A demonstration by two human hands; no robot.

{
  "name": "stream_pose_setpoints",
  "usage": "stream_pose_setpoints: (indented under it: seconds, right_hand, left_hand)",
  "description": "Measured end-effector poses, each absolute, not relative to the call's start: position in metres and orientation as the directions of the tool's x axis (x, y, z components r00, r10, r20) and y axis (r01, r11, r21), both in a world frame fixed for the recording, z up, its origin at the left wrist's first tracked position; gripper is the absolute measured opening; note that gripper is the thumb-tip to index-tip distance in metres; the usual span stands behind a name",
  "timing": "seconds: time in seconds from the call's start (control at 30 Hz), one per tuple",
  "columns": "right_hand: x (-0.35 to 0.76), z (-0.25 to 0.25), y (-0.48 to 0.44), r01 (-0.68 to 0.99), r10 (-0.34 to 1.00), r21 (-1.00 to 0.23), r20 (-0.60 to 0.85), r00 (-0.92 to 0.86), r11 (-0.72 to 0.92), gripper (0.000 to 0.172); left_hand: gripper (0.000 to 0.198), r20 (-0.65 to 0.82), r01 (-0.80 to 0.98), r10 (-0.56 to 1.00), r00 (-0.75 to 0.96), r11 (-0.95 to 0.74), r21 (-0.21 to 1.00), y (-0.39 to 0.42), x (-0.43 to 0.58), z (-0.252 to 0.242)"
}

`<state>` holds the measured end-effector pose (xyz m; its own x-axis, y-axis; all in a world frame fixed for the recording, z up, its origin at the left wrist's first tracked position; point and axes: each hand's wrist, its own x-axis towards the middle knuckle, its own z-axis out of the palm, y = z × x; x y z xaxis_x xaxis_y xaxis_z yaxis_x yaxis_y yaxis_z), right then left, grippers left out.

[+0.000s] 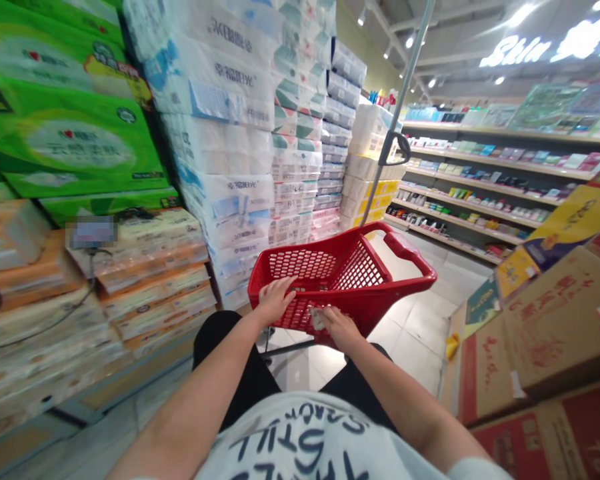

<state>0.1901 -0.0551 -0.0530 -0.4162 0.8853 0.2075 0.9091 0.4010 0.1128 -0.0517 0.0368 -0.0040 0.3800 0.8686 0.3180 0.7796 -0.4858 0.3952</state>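
Head camera is looking down at two bare hands. The left hand is holding the near edge of a red shopping cart basket, with its fingers curling over the edge. The right hand is lying on the red holes of the basket, just beside the left hand. Its fingers are touching a small pale crumpled thing, but I cannot tell if they are grabbing it. The basket is sitting right in front of the person's black shorts and white shirt. A metal pole with a black handle is standing up behind the basket. Big stacks of toilet paper packs are standing on the left, and green boxes and orange tissue packs are piled beside them. Brown cardboard boxes are sitting on the right. Store shelves are standing far off, and shiny floor tiles are lying under it all.
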Motion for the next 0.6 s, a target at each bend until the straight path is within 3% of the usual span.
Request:
stream_pose_setpoints:
  seconds: [0.2,0.3,0.47,0.6]
  right_hand:
    - [0.209,-0.063,-0.067,0.935,0.917,0.044,0.185,-0.354,0.352,0.038]
    - [0.217,-0.067,-0.072,0.949,0.915,0.062,0.252,-0.315,0.31,0.042]
    - [0.228,-0.074,-0.076,0.953,0.935,0.093,0.188,-0.301,0.288,0.037]
    - [0.231,-0.078,-0.074,0.959,0.902,0.073,0.326,-0.284,0.275,0.044]
  left_hand:
    - [0.029,0.302,0.802,0.863,0.405,-0.494,0.335,0.033,-0.047,-0.012]
    - [0.028,0.303,0.803,0.859,0.412,-0.5,0.326,0.035,-0.049,-0.012]
    - [0.029,0.304,0.794,0.857,0.416,-0.505,0.338,0.034,-0.049,-0.011]
    - [0.03,0.305,0.778,0.858,0.413,-0.507,0.372,0.031,-0.052,-0.012]
